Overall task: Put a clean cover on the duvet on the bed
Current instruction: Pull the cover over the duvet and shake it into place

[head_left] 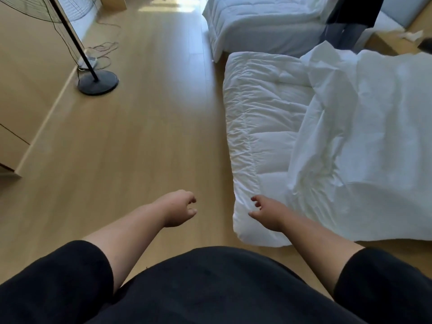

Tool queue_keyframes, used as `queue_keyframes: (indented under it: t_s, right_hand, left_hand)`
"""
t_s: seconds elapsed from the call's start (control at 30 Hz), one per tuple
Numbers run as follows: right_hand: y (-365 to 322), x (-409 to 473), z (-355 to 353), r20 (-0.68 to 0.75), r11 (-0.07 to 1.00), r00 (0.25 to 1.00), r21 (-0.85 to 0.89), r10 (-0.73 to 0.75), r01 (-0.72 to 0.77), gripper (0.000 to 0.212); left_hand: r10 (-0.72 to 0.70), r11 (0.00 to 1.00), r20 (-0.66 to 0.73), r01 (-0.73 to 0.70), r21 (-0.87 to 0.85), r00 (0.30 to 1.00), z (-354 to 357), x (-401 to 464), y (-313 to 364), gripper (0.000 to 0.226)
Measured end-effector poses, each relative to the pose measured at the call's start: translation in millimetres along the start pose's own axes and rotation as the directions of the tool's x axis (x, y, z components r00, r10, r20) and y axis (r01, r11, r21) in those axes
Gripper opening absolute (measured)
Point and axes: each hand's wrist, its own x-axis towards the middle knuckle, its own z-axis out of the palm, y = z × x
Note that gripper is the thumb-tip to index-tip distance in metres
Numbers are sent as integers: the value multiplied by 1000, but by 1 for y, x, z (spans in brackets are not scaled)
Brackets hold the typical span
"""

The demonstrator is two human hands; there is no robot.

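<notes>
A white quilted duvet [264, 127] lies spread over the bed on the right, its near corner hanging toward the floor. A thinner, smoother white cover [374, 127] lies crumpled over the duvet's right part. My right hand [268, 212] hovers just over the duvet's near corner, fingers loosely curled, holding nothing. My left hand [178, 208] hangs over the bare wooden floor to the left of the bed, fingers loosely curled and empty.
A second bed with white bedding [261, 22] stands farther back. A person in dark clothes [350, 22] stands between the beds. A standing fan with a round black base [98, 84] and loose cables [105, 47] is at the left, beside a wooden cabinet [21, 94].
</notes>
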Motion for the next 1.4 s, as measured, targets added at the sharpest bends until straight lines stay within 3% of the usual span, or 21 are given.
queue_keyframes:
  t_s: [0.17,0.4,0.63,0.9,1.13,1.4]
  right_hand:
    - [-46,20,16,-38,1000,999,30,-3,4,64]
    - [-55,76,-14,-52,995,996,65,78,-74,66]
    - [-66,176,-88,13,992,994,60,108,-108,67]
    - [-107,266,-184,-27,995,997,68,73,-71,64]
    - [-119,331,-222,-56,978,986,151,157,-147,63]
    - [-144,409,-263,-85,869,911,348,404,-353,64]
  left_hand:
    - [-10,999,25,9,39,1000,-30,15,-53,52]
    - [74,996,71,-77,51,995,-79,86,-57,49]
    - [9,999,94,-13,46,996,-156,182,-61,48]
    - [24,1000,91,-25,14,996,-239,266,-51,47]
    - [134,983,123,-147,105,983,-305,365,-41,47]
    - [341,882,213,-390,263,916,-412,519,-39,45]
